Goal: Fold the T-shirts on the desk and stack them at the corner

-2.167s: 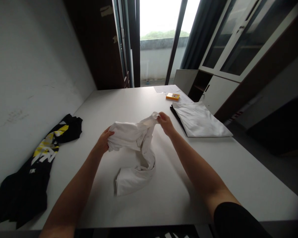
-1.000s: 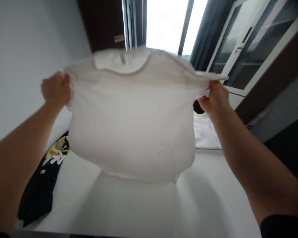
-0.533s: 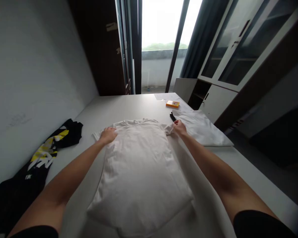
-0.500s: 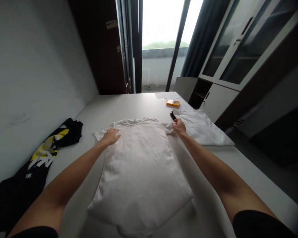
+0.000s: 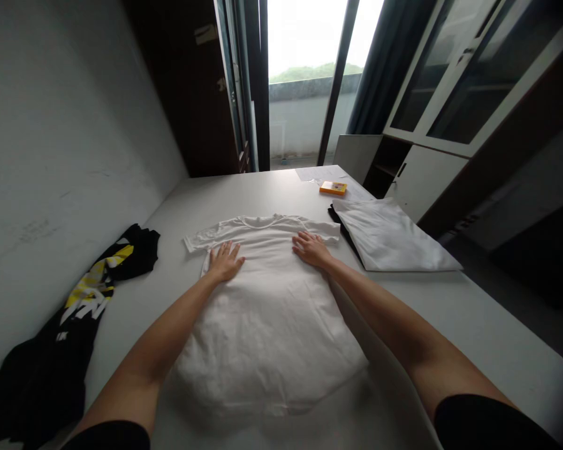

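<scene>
Evenly spread, a white T-shirt [image 5: 267,331] lies across the middle and lower middle of the frame, on a white table [image 5: 488,325]. Its collar [image 5: 263,220] points toward the top of the picture and its hem toward the bottom, with soft wrinkles running over the body.

Both hands press on the upper part of the shirt, palms down. The left hand [image 5: 225,262], just left of center, has its fingers open and fanned out, gripping nothing. The right hand [image 5: 311,249], just right of center, also lies with its fingers open and apart, near the base of the short sleeve on that side. That sleeve's end reaches the edge of a folded white cloth [image 5: 394,236] at the right of center; whether the two touch is hard to tell. Black cloth [image 5: 354,242] shows along the left edge beneath it.

Above the folded cloth, toward the upper right, a small yellow box [image 5: 333,188] sits beside some paper [image 5: 312,174]. At the lower left, a black garment [image 5: 47,369] with yellow and white patterns lies rumpled along the wall [image 5: 65,125].
</scene>
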The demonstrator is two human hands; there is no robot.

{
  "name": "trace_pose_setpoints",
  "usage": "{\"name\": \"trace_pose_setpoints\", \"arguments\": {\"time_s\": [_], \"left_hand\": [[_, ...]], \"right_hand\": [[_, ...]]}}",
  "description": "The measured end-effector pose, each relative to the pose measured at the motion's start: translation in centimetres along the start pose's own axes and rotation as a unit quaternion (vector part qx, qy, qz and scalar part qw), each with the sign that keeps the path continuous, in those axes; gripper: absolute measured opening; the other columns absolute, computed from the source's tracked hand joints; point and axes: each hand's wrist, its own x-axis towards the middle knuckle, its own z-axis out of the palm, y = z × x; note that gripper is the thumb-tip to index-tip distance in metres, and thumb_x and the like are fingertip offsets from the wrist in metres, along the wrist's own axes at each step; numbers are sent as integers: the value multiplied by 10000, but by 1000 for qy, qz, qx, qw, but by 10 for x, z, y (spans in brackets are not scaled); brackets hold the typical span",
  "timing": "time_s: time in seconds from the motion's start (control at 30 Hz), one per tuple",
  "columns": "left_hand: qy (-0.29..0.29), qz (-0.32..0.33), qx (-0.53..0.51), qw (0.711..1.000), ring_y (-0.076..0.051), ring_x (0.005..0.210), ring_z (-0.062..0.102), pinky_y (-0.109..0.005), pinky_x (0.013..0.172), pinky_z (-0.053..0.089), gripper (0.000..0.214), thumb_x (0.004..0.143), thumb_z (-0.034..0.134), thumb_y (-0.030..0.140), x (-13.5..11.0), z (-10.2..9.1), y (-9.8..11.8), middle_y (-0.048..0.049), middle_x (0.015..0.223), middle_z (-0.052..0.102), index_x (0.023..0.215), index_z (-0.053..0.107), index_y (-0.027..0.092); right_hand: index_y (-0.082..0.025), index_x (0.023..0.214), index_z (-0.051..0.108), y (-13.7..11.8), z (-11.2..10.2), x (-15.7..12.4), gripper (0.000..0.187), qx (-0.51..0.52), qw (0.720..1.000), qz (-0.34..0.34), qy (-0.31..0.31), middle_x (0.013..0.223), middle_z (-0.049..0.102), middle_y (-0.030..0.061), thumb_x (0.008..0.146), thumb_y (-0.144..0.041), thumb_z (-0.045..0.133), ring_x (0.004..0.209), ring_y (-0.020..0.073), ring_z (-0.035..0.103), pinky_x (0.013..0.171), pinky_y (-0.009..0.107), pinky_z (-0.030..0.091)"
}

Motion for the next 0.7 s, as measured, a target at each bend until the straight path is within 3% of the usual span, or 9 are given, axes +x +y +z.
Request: {"name": "trace_pose_setpoints", "arguments": {"time_s": [0.2, 0.3, 0.37, 0.47, 0.53, 0.57, 0.63, 0.7], "left_hand": [[6, -9, 25, 1000, -352, 1569, 172, -637, 1220, 93, 610, 1038, 385, 492, 20, -27, 0, -127, 1702, 246, 1595, 373, 245], [34, 5, 26, 999, -385, 1522, 257, -653, 1202, 153, 560, 1034, 414, 371, 16, -44, 20, -206, 1643, 338, 1546, 434, 146], [49, 45, 22, 998, -365, 1487, 319, -610, 1205, 205, 520, 1025, 417, 282, 2, -47, 48, -227, 1597, 395, 1514, 462, 111], [22, 168, 7, 986, -264, 1325, 513, -435, 1152, 368, 419, 1022, 449, 256, -47, -35, 106, -148, 1423, 584, 1415, 571, 176], [-27, 267, -6, 963, -197, 1157, 609, -326, 1055, 447, 309, 1008, 536, 351, -93, -21, 148, -44, 1262, 670, 1285, 658, 289], [-51, 329, -14, 943, -190, 1126, 615, -313, 1029, 457, 317, 999, 565, 421, -117, -14, 167, -23, 1238, 671, 1288, 648, 323], [-70, 459, -11, 886, -238, 1055, 616, -367, 933, 489, 489, 977, 578, 539, -159, -5, 198, -80, 1207, 654, 1382, 571, 264], [-65, 480, 23, 875, -286, 1067, 593, -408, 888, 495, 661, 931, 621, 613, -186, -1, 215, -125, 1226, 626, 1440, 498, 208]], "right_hand": [[-278, 1513, 512, 3, 0, 30, 553, -23, 999, 18, -30, 1663, 338, 97, 1039, -544, 409, 1551, 300, 249, 1223, 603, 191], [-286, 1527, 494, 1, 0, 37, 565, -26, 999, 26, -31, 1671, 323, 89, 1043, -558, 389, 1560, 288, 228, 1231, 591, 185], [-292, 1541, 473, 2, 3, 39, 569, -24, 999, 28, -33, 1677, 309, 88, 1047, -558, 379, 1565, 288, 214, 1232, 596, 179], [-288, 1561, 446, 4, 8, 42, 579, -16, 999, 27, -34, 1687, 282, 94, 1047, -548, 382, 1569, 300, 201, 1233, 614, 164], [-280, 1563, 446, 6, 10, 46, 590, -6, 999, 30, -29, 1688, 274, 99, 1038, -546, 408, 1568, 313, 201, 1234, 627, 152], [-275, 1556, 459, 8, 10, 48, 595, 2, 999, 30, -27, 1686, 278, 101, 1026, -545, 439, 1567, 321, 204, 1234, 631, 151], [-273, 1508, 527, 14, 9, 51, 563, 28, 999, 22, -29, 1661, 336, 101, 1001, -518, 504, 1554, 323, 250, 1235, 619, 183], [-272, 1410, 627, 23, 7, 50, 459, 62, 998, 1, -27, 1594, 455, 98, 995, -441, 526, 1514, 296, 353, 1227, 563, 266]]}}
